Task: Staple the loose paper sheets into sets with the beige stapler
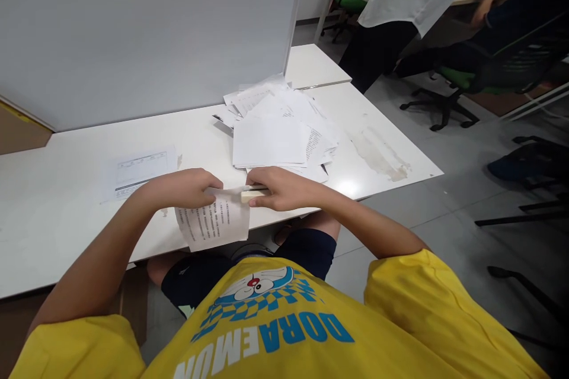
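Step in hand, as judged from the pose: working the pale tool (254, 195) along the upper edge of the printed sheet (217, 222). The sheet is held at the near edge of the desk (84, 183), its lower part overhanging the lap. Hold this edge taut and level between both hands; a slack sheet would probably crease or skew. Seat the tool square to the edge before applying pressure — its exact type cannot be made out — and clear the fingertips from its working end.

Left hand (193, 186): wrist bent inward, fingers curled and pinching the sheet's upper left corner. Right hand (280, 189): fingers closed around the tool, thumb below, knuckles up, at the upper right corner. Both elbows are bent outward, forearms converging — the loose paper pile (271, 139) lies just beyond the right hand
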Demonstrator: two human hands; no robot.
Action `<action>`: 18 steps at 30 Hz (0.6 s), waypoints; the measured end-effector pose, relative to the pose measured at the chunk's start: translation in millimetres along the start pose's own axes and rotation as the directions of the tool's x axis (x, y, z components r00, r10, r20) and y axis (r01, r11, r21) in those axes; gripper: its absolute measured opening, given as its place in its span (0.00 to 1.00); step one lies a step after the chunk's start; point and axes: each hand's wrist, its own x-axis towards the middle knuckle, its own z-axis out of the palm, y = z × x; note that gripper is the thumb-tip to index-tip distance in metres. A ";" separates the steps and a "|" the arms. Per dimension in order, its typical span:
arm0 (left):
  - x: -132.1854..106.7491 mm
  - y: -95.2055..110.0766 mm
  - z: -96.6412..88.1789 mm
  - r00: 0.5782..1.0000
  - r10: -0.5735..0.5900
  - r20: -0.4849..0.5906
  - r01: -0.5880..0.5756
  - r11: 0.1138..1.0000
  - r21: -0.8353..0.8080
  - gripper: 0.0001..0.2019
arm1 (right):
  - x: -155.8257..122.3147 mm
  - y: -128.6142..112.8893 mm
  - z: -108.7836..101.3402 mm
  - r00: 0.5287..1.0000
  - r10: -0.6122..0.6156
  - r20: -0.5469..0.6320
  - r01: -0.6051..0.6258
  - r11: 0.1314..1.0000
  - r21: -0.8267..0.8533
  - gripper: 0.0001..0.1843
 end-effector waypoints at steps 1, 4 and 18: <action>-0.3 -1.5 1.3 1.000 0.001 -0.001 -0.001 1.000 -0.003 0.09 | 0.3 -0.9 1.1 1.000 0.004 0.007 -0.004 1.000 -0.002 0.13; -3.2 -6.0 6.6 1.000 -0.006 -0.007 0.005 1.000 -0.027 0.10 | 1.3 -3.4 4.7 0.998 0.003 0.060 -0.003 1.000 0.002 0.16; -50.1 -205.9 28.5 0.547 -0.779 -0.306 0.113 0.431 -0.895 0.29 | -61.9 9.6 35.3 0.891 0.265 -0.369 -0.157 0.942 0.297 0.16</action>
